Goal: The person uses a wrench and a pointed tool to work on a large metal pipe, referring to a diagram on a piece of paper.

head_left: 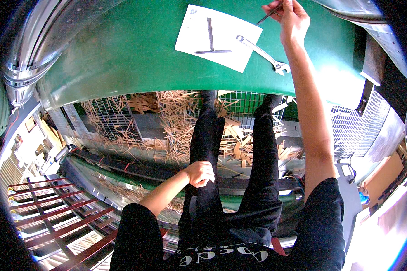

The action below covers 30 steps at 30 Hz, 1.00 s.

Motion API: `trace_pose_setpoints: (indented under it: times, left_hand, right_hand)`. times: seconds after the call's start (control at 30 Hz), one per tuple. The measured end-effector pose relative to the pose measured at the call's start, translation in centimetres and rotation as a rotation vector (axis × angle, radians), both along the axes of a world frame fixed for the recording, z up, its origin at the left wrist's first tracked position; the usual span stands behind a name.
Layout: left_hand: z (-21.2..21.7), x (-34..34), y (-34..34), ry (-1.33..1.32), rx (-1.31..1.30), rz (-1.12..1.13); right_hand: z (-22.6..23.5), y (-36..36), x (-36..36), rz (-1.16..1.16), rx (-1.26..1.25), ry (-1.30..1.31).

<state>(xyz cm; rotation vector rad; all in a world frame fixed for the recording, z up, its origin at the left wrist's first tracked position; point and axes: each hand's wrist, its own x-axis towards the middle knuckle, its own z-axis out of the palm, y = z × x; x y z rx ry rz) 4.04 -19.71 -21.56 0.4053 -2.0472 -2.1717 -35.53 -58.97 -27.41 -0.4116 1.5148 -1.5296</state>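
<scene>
My right hand (295, 20) is raised at the top, its fingers closed round a thin dark rod (269, 15). The rod's lower tip is by the right corner of a white sheet (190, 38). That sheet lies tilted on a green surface and bears a dark T shape (210, 36); whether it is printed or a real tool, I cannot tell. A silver combination wrench (262, 52) rests partly on the sheet, its open jaw on the green surface, left of my right forearm. My left hand (199, 174) rests on my left thigh, fingers curled in a loose fist.
The green surface (113, 58) curves across the front. Below it, wood strips (181, 122) are heaped around my feet and over wire mesh (108, 117). A dark slatted rack (63, 217) stands at lower left, a metal pipe (27, 67) at upper left. Cardboard (384, 176) leans at right.
</scene>
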Motion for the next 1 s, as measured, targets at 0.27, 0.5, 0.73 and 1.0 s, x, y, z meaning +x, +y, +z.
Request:
trace_pose_setpoints:
  times: [0.27,0.5,0.73,1.0]
  left_hand:
    - [-0.2,-0.4,-0.3,0.008,-0.017,-0.035]
    - [-0.1,-0.4,0.2,0.000,0.001,0.003]
    - [-0.1,-1.0,-0.4,-0.002,0.009,-0.012]
    - [-0.1,-1.0,-0.4,-0.007,0.013,-0.021]
  right_hand:
    - [-0.7,-0.3,0.5,-0.096,-0.054,-0.051]
    - [0.2,-0.7,0.9,-0.043,-0.097,-0.194]
    - [-2.8,0.9,-1.7,-0.030,0.034,0.135]
    - [1.6,-0.6,-0.8,0.156,0.116,-0.060]
